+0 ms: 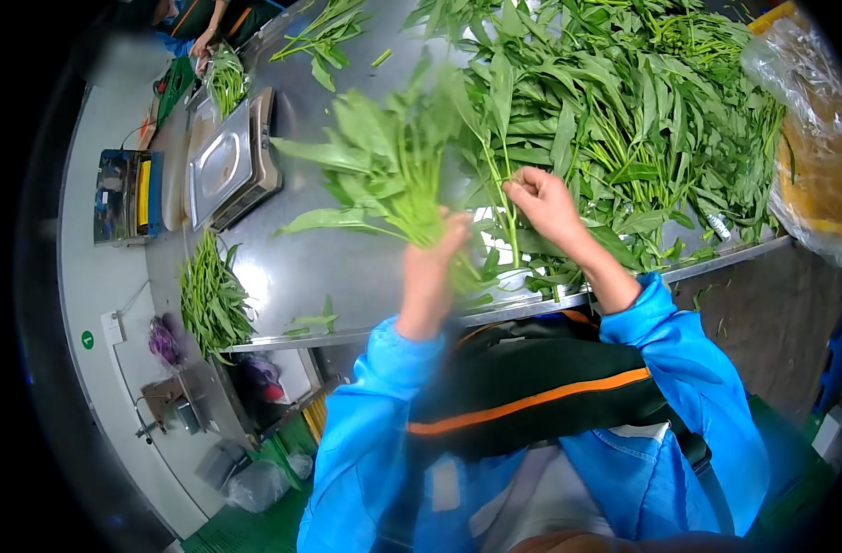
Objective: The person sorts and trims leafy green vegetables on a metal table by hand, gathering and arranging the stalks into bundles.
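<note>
My left hand (428, 276), blurred by motion, is closed around the stems of a bunch of leafy greens (380, 166) that looks like water spinach. The leaves fan out to the upper left above the metal table (264, 318). My right hand (545, 207) pinches a single leafy stalk (508, 217) between thumb and fingers, close to the near edge of the big heap of the same greens (624, 111). Short lengths of stem and loose leaves lie below both hands along the table's edge.
A weighing scale (232, 170) stands on the left of the table, with another bunch (214, 295) at the left corner. A co-worker's hand (203, 41) is beside bagged greens (228, 81) at the upper left. Plastic film covers a yellow crate (812, 138) on the right.
</note>
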### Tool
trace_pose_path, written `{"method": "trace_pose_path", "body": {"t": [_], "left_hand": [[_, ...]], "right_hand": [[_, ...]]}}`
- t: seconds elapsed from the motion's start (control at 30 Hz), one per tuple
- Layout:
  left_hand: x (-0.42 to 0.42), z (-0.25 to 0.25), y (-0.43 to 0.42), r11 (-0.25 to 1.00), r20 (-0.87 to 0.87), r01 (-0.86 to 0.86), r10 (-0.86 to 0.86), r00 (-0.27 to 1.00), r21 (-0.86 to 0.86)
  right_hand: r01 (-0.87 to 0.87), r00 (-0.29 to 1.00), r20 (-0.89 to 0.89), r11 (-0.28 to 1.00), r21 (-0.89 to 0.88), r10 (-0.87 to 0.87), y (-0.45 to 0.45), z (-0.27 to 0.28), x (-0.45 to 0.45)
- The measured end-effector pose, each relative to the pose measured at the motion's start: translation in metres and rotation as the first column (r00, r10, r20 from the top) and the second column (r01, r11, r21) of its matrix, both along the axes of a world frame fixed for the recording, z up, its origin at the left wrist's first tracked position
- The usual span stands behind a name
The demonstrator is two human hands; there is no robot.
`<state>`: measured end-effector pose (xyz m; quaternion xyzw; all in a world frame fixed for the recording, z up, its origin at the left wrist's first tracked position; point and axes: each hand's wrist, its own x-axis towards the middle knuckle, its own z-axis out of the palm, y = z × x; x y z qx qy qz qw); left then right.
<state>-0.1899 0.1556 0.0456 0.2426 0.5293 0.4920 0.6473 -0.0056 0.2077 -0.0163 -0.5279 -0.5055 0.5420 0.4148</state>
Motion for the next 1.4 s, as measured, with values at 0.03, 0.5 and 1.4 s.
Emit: {"method": "trace_pose_path", "body": {"t": [0.03, 0.5, 1.4], "left_hand": [[0.009, -0.005, -0.002, 1.0, -0.026, 0.03, -0.03, 0.999, 0.004], [0.005, -0.037, -0.02, 0.988, 0.117, 0.069, -0.053, 0.992, -0.14], [-0.046, -0.062, -0.014, 0.917, 0.259, -0.109, 0.22, 0.94, -0.383]], "right_hand": [[0.02, 0.997, 0.078, 0.998, 0.056, -0.024, -0.004, 0.009, -0.004], [-0.147, 0.975, -0.177, 0.986, -0.08, 0.131, -0.044, -0.024, -0.019], [-0.196, 0.977, -0.1, 0.977, -0.089, 0.187, 0.008, 0.002, 0.025]]}}
